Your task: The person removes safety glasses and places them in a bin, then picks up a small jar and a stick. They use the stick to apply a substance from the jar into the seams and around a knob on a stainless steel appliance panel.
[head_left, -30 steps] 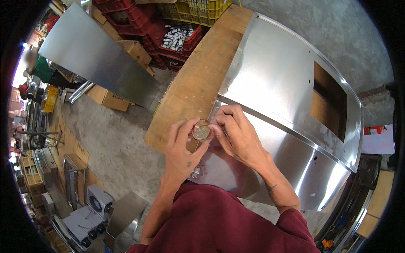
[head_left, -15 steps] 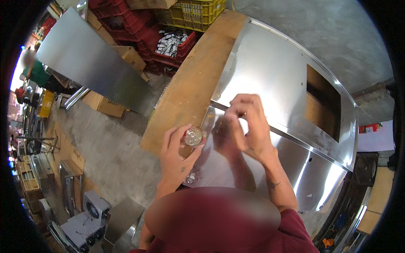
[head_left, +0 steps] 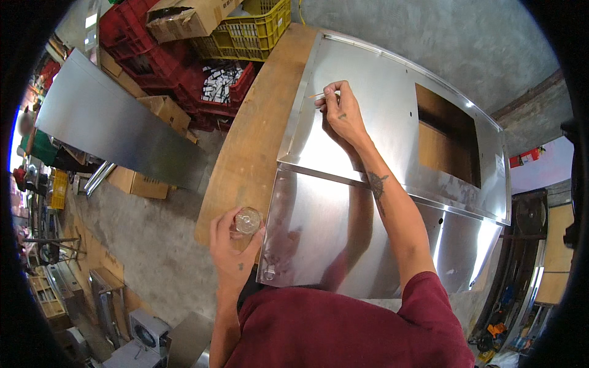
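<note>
Right hand (head_left: 341, 113) reaches outstretched over steel panel (head_left: 380, 92); left hand (head_left: 235, 248) cups jar (head_left: 248, 220).

Head-worn fisheye, steeply down over workbench (head_left: 245, 153)

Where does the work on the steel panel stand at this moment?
Done: the folded steel panel lies on the wooden bench, and the small round jar sits open-topped in the left hand. In hand: the right hand puts a thin stick to the panel's far left part. Left: I see no marks on the panel, so most likely remains.
</note>
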The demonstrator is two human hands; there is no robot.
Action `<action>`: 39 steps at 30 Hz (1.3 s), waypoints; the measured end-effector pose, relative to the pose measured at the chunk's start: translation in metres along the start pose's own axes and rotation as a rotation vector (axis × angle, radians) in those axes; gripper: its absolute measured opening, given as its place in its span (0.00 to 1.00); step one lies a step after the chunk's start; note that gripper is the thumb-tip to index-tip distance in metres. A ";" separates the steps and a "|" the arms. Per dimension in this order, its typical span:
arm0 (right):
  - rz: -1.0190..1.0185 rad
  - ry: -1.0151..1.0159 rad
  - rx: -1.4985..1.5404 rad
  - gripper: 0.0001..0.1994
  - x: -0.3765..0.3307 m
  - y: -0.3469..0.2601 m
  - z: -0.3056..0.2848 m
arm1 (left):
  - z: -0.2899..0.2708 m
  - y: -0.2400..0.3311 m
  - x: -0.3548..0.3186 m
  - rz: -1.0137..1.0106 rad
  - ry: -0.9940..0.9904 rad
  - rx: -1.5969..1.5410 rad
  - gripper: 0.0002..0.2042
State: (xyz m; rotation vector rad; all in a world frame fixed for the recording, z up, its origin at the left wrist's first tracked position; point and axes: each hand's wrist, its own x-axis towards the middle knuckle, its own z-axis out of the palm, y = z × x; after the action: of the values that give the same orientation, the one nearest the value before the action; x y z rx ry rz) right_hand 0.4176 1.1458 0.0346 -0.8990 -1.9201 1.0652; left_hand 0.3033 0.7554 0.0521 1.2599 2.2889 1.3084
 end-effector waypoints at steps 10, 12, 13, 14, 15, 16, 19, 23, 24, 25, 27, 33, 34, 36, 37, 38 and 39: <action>-0.195 -0.088 -0.028 0.09 -0.006 0.016 0.006 | -0.003 -0.013 -0.009 -0.102 0.034 -0.072 0.30; -0.188 -0.101 -0.068 0.09 -0.007 0.017 0.005 | -0.002 -0.012 -0.008 -0.104 0.031 -0.074 0.30; -0.194 -0.098 -0.081 0.09 -0.007 0.017 0.005 | -0.002 -0.011 -0.008 -0.104 0.027 -0.071 0.30; -0.199 -0.096 -0.093 0.09 -0.006 0.016 0.006 | -0.002 -0.010 -0.008 -0.105 0.023 -0.069 0.30; -0.207 -0.094 -0.105 0.09 -0.006 0.015 0.007 | -0.002 -0.009 -0.007 -0.107 0.018 -0.066 0.30; -0.201 -0.094 -0.094 0.09 -0.007 0.014 0.007 | -0.002 -0.008 -0.007 -0.110 0.013 -0.063 0.30; -0.189 -0.097 -0.079 0.09 -0.008 0.013 0.007 | -0.002 -0.007 -0.007 -0.110 -0.004 -0.065 0.30; -0.209 -0.102 -0.116 0.11 -0.005 0.019 0.005 | -0.003 -0.008 -0.006 -0.102 -0.052 -0.039 0.30; -0.222 -0.102 -0.126 0.11 -0.005 0.019 0.005 | -0.003 -0.008 -0.006 -0.103 -0.047 -0.036 0.30; -0.223 -0.101 -0.129 0.11 -0.005 0.018 0.006 | -0.003 -0.006 -0.006 -0.104 -0.043 -0.033 0.30; -0.226 -0.100 -0.138 0.11 -0.005 0.019 0.007 | -0.002 -0.007 -0.006 -0.090 -0.039 -0.031 0.30; -0.229 -0.102 -0.084 0.09 -0.006 0.018 0.007 | -0.003 -0.008 -0.006 -0.075 -0.050 -0.020 0.30; -0.241 -0.097 -0.113 0.10 -0.006 0.018 0.006 | -0.003 -0.009 -0.006 -0.078 -0.051 -0.024 0.30; -0.266 -0.089 -0.169 0.10 -0.006 0.018 0.006 | -0.002 -0.011 -0.007 -0.078 -0.049 -0.027 0.30; -0.253 -0.095 -0.162 0.10 -0.006 0.017 0.007 | -0.002 -0.012 -0.007 -0.075 -0.047 -0.025 0.30; -0.240 -0.101 -0.154 0.11 -0.007 0.016 0.007 | -0.001 -0.012 -0.007 -0.073 -0.045 -0.023 0.30; -0.228 -0.104 -0.148 0.11 -0.007 0.016 0.006 | -0.001 -0.013 -0.008 -0.076 -0.046 -0.023 0.30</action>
State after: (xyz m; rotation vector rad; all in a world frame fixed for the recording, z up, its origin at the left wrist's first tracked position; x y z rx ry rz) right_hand 0.4193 1.1443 0.0158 -0.6941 -2.1527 0.8585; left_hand 0.3000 0.7457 0.0413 1.1715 2.2600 1.2643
